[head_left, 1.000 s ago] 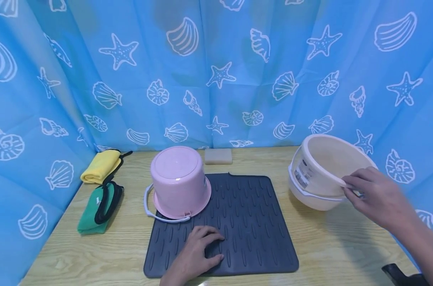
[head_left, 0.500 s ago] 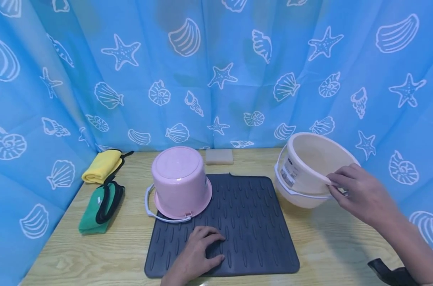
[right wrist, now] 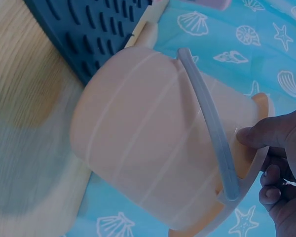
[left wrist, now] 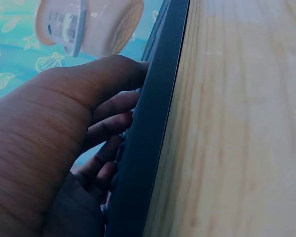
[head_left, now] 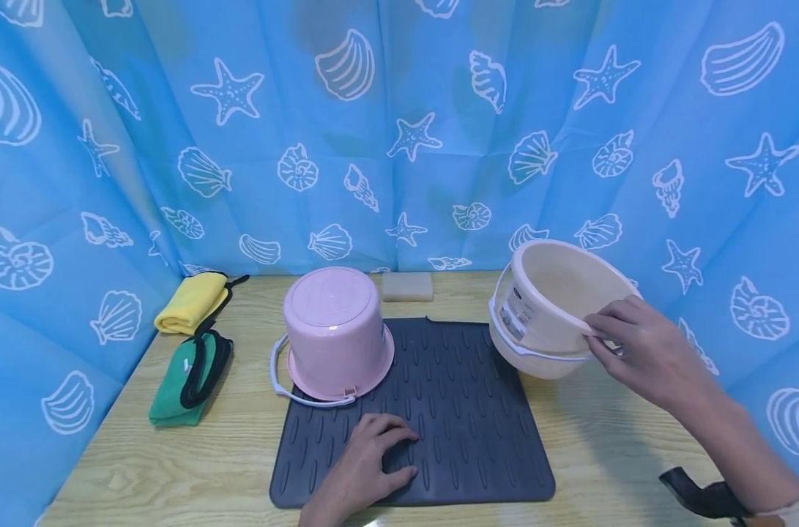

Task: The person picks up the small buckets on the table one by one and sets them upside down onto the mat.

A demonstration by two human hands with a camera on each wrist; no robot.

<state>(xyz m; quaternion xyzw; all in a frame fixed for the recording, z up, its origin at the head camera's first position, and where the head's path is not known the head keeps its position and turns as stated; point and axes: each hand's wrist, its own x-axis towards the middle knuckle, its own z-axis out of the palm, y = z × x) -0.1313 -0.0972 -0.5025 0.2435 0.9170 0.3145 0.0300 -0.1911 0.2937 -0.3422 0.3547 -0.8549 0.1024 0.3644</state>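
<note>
A cream bucket [head_left: 549, 322] with a white handle and a label hangs tilted over the right edge of the dark ribbed mat [head_left: 465, 439]. My right hand [head_left: 643, 351] pinches its rim, thumb on one side and fingers on the other, as the right wrist view shows; the bucket's white handle [right wrist: 207, 123] droops along its side. My left hand [head_left: 369, 465] rests on the front of the mat, fingers loosely bent and fingertips on its surface, holding nothing. Behind that hand a pink bucket [head_left: 333, 333] stands upside down on the mat's left part, its pale handle lying down.
A folded yellow cloth [head_left: 191, 301] and a folded green cloth [head_left: 187, 377] lie at the left of the wooden table [head_left: 142, 483]. A beige block [head_left: 407, 287] sits behind the mat. A blue shell-patterned curtain [head_left: 406, 110] surrounds the table; a black object [head_left: 702, 498] is at lower right.
My right hand has carried the cream bucket leftward from the right side of the table to the mat's right edge. My left hand and the pink bucket have stayed in place.
</note>
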